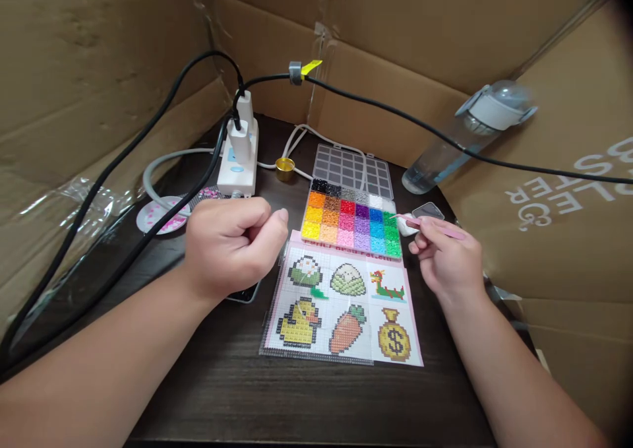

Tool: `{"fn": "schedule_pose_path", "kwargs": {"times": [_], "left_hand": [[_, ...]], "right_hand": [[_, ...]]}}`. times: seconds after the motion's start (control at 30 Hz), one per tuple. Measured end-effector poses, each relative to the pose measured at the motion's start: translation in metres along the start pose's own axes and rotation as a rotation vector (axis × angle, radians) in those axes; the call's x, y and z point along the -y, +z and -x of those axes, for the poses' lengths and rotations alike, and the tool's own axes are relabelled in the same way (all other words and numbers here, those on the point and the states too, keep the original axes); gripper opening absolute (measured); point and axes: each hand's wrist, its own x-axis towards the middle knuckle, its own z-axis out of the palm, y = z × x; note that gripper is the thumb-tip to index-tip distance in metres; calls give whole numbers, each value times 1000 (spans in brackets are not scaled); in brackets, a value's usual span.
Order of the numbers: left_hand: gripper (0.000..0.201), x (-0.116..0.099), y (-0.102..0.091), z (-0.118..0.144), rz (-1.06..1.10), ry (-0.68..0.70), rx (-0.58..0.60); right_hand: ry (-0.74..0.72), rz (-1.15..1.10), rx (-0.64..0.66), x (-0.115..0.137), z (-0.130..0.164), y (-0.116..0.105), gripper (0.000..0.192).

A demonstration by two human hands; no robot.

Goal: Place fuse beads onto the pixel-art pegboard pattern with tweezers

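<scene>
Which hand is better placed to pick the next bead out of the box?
Right. The right hand holds pink tweezers whose tip sits at the bead box edge; the left hand is a closed fist beside the pattern sheet.

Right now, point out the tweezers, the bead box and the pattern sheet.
tweezers (435, 227): head view, pink shaft above the right hand's fingers.
bead box (352, 224): head view, purple compartment.
pattern sheet (346, 332): head view, carrot picture.

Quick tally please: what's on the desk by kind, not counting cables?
Bead box: 1
Pattern sheet: 1
Tweezers, held in the right hand: 1
Water bottle: 1
Power strip: 1
Gold cap: 1
Total: 6
</scene>
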Motion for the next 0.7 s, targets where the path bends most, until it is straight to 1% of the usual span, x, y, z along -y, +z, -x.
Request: {"fn": "schedule_pose_path", "kwargs": {"times": [0.07,0.23,0.3,0.4,0.53,0.7], "left_hand": [[46,0,1,0,26,12,-3],[45,-1,2,2,10,-46,13],[45,-2,3,2,22,-41,16],[45,-2,3,2,34,-27,21],[45,-2,4,2,18,-49,25],[45,-1,5,2,20,-34,9]], "right_hand": [[6,62,150,1,15,5,15],[-25,289,574,4,53,19,11],[-51,311,692,4,60,24,9],[-54,306,770,1,61,28,9],[-39,260,795,-5,56,25,9],[-39,249,818,-6,54,22,9]]}}
